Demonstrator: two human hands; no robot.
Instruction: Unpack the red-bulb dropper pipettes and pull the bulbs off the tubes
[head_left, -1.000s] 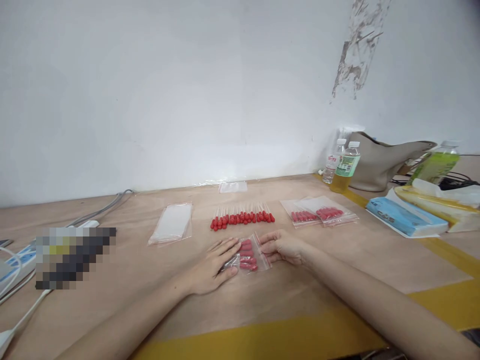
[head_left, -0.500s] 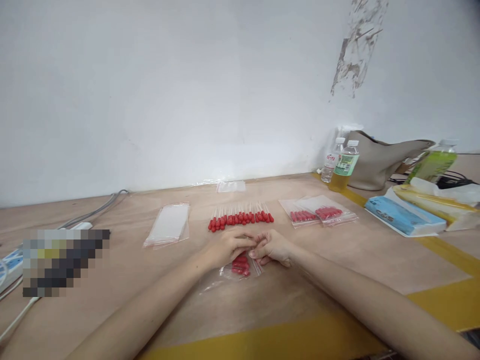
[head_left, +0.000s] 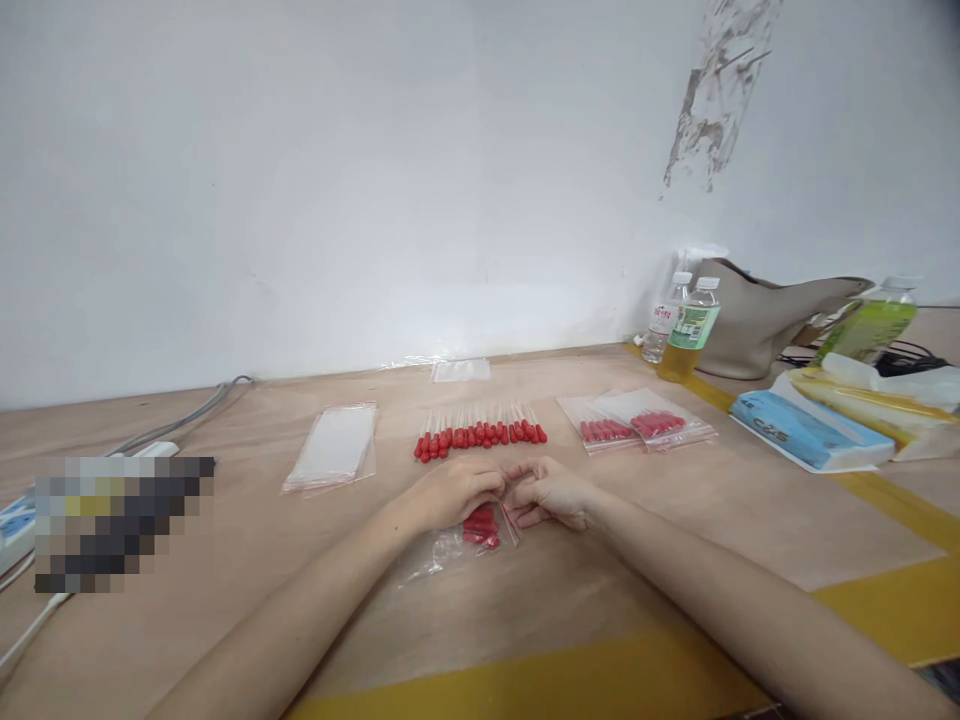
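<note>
The left hand (head_left: pixel 459 492) has left its flat, spread-fingered press on the zip-lock bag (head_left: pixel 444 552) and now curls over its far side, fingertips brought up to those of the right hand (head_left: pixel 551 493) at the far end of the seal (head_left: pixel 510 524). The bag has slid slightly left and toward the worktop's (head_left: pixel 360 600) near edge, its left end uncovered, with fewer red heads (head_left: pixel 480 527) showing.

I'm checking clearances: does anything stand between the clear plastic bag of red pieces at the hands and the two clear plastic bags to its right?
Yes: the person's bare right hand, between the clear plastic bag of red pieces and the two overlapping clear plastic bags of red-tipped sticks. No other object shows between them.
</note>
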